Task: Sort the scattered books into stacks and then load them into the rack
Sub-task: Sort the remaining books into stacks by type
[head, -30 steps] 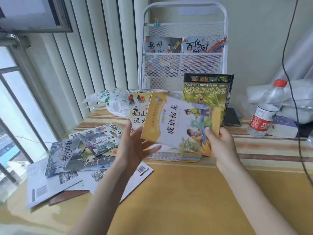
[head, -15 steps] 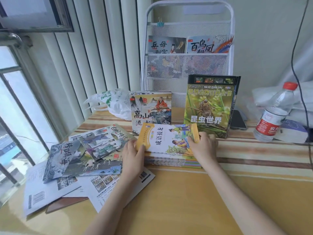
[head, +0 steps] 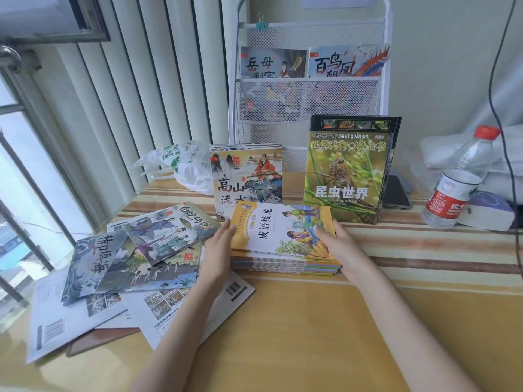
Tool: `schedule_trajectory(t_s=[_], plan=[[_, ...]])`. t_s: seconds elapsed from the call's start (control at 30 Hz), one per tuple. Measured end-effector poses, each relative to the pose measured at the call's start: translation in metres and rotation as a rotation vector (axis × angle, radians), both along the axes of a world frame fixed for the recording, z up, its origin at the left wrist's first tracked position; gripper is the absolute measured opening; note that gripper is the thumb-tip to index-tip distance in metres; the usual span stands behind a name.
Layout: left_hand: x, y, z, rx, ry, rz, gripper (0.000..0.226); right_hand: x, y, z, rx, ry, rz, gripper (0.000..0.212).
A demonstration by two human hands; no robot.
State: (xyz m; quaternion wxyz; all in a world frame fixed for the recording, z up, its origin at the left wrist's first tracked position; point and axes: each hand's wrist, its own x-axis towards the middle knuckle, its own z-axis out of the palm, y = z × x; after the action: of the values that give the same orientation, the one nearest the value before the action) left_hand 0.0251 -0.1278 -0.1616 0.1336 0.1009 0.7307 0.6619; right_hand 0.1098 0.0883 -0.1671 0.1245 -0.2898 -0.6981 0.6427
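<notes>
A stack of yellow books (head: 283, 236) lies flat at the table's middle, with a yellow-and-white cover on top. My left hand (head: 219, 250) presses straight fingers against the stack's left edge. On the right edge, my right hand (head: 339, 247) holds the stack with fingertips over the top cover. Behind it, a mountain-painting book pile (head: 246, 176) and a green insect book pile (head: 348, 168) stand upright against the white mesh rack (head: 311, 32), whose upper pocket holds two books (head: 311, 63). Several thin picture books (head: 135, 256) lie scattered at the left.
A white plastic bag (head: 181, 165) sits behind the scattered books. At the right are a phone (head: 396, 190), a water bottle (head: 458, 176) and a small white box (head: 489, 210). A black cable (head: 498, 108) hangs at the right. The window is on the left.
The yellow book that both hands held up in the air has come down flat onto the yellow stack. Both hands now sit at the stack's sides.
</notes>
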Motion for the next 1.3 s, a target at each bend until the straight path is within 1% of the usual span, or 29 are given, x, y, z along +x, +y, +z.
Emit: schedule_trajectory(t_s=[0.03,0.07,0.1,0.17,0.2,0.23,0.37,0.47,0.57,0.67,0.83,0.9,0.93,1.0,1.03,1.07,1.1,1.13,1.17,1.2,1.23,1.27,1.3], plan=[[0.002,-0.001,-0.001,-0.028,0.066,-0.020,0.058,0.000,-0.001,0.001,-0.018,0.005,-0.007,0.071],[0.005,-0.002,-0.002,-0.062,0.116,-0.040,0.063,0.000,-0.001,0.002,-0.034,0.011,-0.019,0.074],[0.006,-0.003,-0.003,-0.092,0.146,-0.061,0.074,0.000,-0.001,0.002,-0.048,0.021,-0.032,0.074],[0.003,-0.007,-0.008,-0.149,0.183,-0.106,0.102,0.000,-0.001,0.002,-0.072,0.056,-0.051,0.072],[0.000,-0.009,-0.009,-0.179,0.193,-0.133,0.113,0.000,-0.001,0.002,-0.079,0.070,-0.052,0.071],[-0.002,-0.011,-0.010,-0.201,0.194,-0.159,0.118,0.000,0.000,0.001,-0.080,0.077,-0.055,0.070],[-0.005,-0.015,-0.010,-0.290,0.276,-0.238,0.124,0.000,0.000,0.000,-0.101,0.114,-0.079,0.068],[-0.005,-0.014,-0.011,-0.357,0.341,-0.206,0.118,0.000,0.000,-0.002,-0.117,0.126,-0.077,0.068],[-0.004,-0.005,-0.011,-0.349,0.364,-0.210,0.117,0.004,0.007,0.001,-0.145,0.139,-0.094,0.067],[0.003,0.014,-0.013,-0.329,0.388,-0.247,0.116,0.014,0.025,0.004,-0.103,0.119,-0.137,0.066],[0.009,0.038,-0.023,-0.289,0.367,-0.231,0.115,0.026,0.046,0.006,-0.076,0.120,-0.136,0.065],[0.008,0.039,-0.021,-0.335,0.349,-0.249,0.115,0.026,0.045,0.009,0.014,0.067,-0.132,0.064],[0.005,0.037,-0.019,-0.369,0.343,-0.278,0.115,0.025,0.043,0.010,0.124,0.021,-0.141,0.063],[-0.001,0.027,-0.015,-0.402,0.291,-0.388,0.121,0.025,0.031,0.016,0.492,-0.048,-0.207,0.058],[-0.003,0.019,-0.011,-0.402,0.255,-0.450,0.123,0.025,0.020,0.018,0.704,-0.026,-0.260,0.053],[-0.006,0.008,-0.007,-0.402,0.233,-0.482,0.120,0.024,0.006,0.020,0.890,0.051,-0.307,0.047],[-0.008,-0.003,-0.002,-0.397,0.233,-0.474,0.112,0.023,-0.012,0.024,1.003,0.154,-0.329,0.042],[-0.013,-0.015,0.002,-0.385,0.265,-0.416,0.100,0.020,-0.031,0.027,1.045,0.248,-0.306,0.038],[-0.019,-0.028,0.005,-0.399,0.336,-0.314,0.088,0.017,-0.051,0.029,1.051,0.316,-0.232,0.035],[-0.025,-0.042,0.007,-0.471,0.429,-0.177,0.077,0.013,-0.071,0.030,1.030,0.362,-0.112,0.033],[-0.032,-0.055,0.007,-0.585,0.510,-0.027,0.069,0.007,-0.091,0.031,0.990,0.382,0.037,0.033],[-0.041,-0.070,0.002,-0.717,0.545,0.112,0.065,0.000,-0.109,0.030,0.954,0.377,0.192,0.034],[-0.047,-0.085,-0.002,-0.848,0.518,0.226,0.065,-0.010,-0.125,0.029,0.939,0.354,0.327,0.037]])
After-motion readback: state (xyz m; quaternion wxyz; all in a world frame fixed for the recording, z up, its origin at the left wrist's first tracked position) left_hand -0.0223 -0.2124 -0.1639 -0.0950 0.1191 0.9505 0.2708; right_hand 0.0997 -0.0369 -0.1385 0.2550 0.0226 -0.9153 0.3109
